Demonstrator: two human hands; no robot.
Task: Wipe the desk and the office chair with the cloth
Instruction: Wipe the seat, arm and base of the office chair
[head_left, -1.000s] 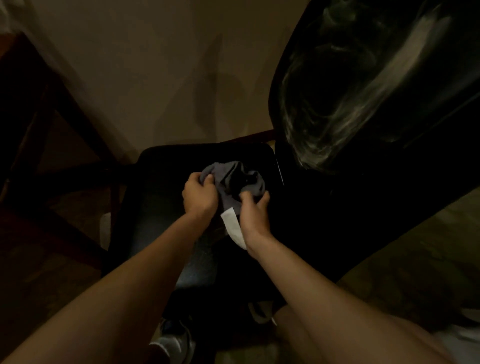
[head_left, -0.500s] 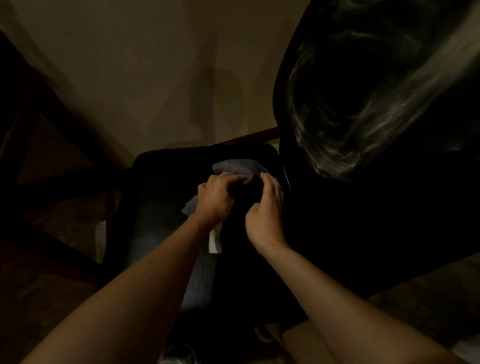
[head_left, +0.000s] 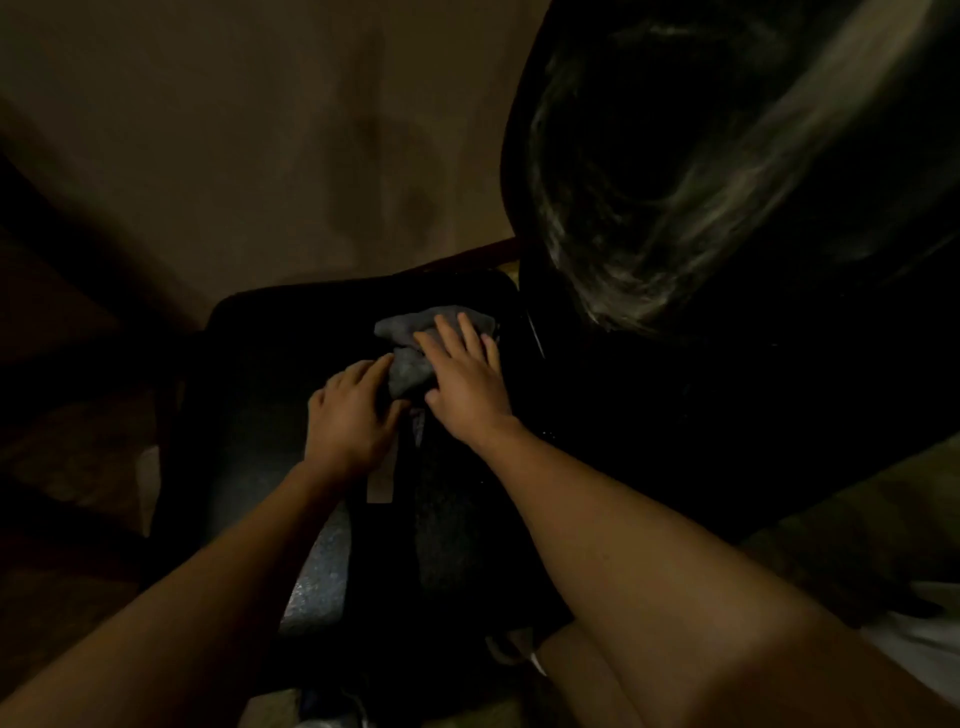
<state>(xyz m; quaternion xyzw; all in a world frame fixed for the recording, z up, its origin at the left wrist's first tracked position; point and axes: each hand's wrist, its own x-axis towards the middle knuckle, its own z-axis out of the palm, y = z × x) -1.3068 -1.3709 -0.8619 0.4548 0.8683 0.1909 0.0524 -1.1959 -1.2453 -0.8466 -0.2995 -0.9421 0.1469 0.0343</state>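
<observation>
— Cloth (head_left: 408, 366): how is it held?
— It is pressed flat under the straight, spread fingers (head_left: 451, 335) of the right hand (head_left: 465, 382). Its near-left edge is touched by the left hand (head_left: 353, 415), fingers extended, nothing gripped.
— Where is it placed?
— On the far right of the seat (head_left: 260, 415), just beside the backrest (head_left: 675, 208).
— Which way is it laid?
— Directly beneath the fingers, bunched, long axis far-to-near, tag (head_left: 382, 480) trailed toward the body. The right hand is nearer; a leftward stroke across the seat is judged likely.
</observation>
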